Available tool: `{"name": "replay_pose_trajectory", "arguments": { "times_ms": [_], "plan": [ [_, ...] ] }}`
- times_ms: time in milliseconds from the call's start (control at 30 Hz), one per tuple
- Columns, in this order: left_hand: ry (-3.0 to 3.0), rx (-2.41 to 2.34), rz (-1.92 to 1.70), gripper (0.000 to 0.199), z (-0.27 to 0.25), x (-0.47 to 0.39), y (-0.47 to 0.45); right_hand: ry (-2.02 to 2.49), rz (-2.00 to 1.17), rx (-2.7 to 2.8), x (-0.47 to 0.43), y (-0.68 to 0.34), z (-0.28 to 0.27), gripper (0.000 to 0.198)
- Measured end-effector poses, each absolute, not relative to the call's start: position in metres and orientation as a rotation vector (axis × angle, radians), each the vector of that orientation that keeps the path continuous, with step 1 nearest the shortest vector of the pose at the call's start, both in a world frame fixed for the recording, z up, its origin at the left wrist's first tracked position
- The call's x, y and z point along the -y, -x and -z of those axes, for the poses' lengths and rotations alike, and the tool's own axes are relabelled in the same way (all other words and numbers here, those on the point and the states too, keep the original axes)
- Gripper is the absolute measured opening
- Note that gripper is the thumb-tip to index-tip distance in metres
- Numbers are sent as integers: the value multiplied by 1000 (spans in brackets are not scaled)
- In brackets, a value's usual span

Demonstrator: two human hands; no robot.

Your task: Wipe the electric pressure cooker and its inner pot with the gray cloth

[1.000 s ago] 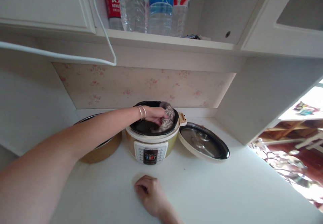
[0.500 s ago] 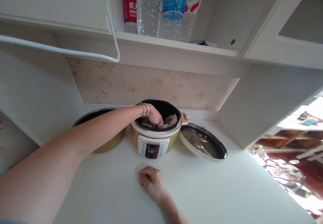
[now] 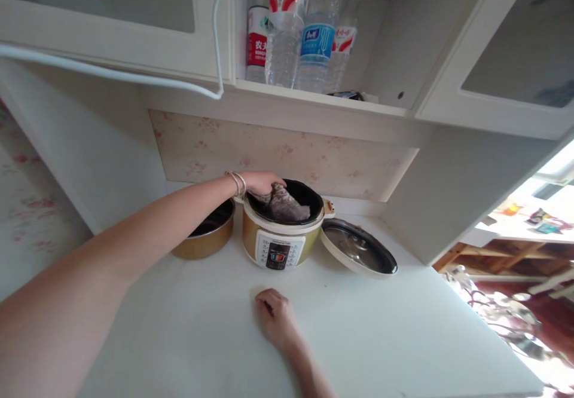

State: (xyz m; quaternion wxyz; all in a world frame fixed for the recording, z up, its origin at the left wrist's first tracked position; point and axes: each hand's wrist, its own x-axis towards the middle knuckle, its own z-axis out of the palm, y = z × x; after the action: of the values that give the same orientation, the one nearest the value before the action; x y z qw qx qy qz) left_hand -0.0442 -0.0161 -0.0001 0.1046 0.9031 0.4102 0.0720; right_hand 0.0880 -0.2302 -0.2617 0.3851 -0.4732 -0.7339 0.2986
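Observation:
My left hand [image 3: 263, 181], with bangles at the wrist, is over the left rim of an electric cooker [image 3: 251, 239]. Its fingers are closed on a greyish, patterned cloth [image 3: 289, 205], which hangs down inside the cooker's dark interior. The cooker stands upright without its lid, its control panel facing me. In front of it, my right hand [image 3: 274, 317] rests on the white counter, loosely curled into a fist with nothing visible in it.
A gold pot with a dark inside [image 3: 204, 245] stands left of the cooker, partly behind my forearm. The round lid [image 3: 359, 248] lies inner side up on the right. Above, plastic bottles [image 3: 287, 45] fill a cabinet shelf, and a white cable [image 3: 134, 78] hangs at the left.
My left hand has risen from deep inside the cooker to its left rim, lifting the cloth partly up. My right hand stays on the counter. The camera view has shifted somewhat.

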Motion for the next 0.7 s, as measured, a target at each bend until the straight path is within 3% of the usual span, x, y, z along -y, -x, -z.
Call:
{"name": "replay_pose_trajectory", "arguments": {
  "times_ms": [167, 267, 500, 700],
  "plan": [
    [-2464, -1242, -800, 42, -32, 48, 52, 1244, -760, 1840, 234, -85, 257, 25],
    [-2288, -1083, -964, 39, -46, 83, 46, 1294, -758, 1800, 240, -79, 258, 26],
    [-1723, -645, -763, 42, -28, 150, 11, 1371, -654, 1809, 282, -55, 263, 21],
    [-1437, -459, -564, 42, 63, 182, -32, 1324, -661, 1953, 303, -45, 260, 22]
  ]
}}
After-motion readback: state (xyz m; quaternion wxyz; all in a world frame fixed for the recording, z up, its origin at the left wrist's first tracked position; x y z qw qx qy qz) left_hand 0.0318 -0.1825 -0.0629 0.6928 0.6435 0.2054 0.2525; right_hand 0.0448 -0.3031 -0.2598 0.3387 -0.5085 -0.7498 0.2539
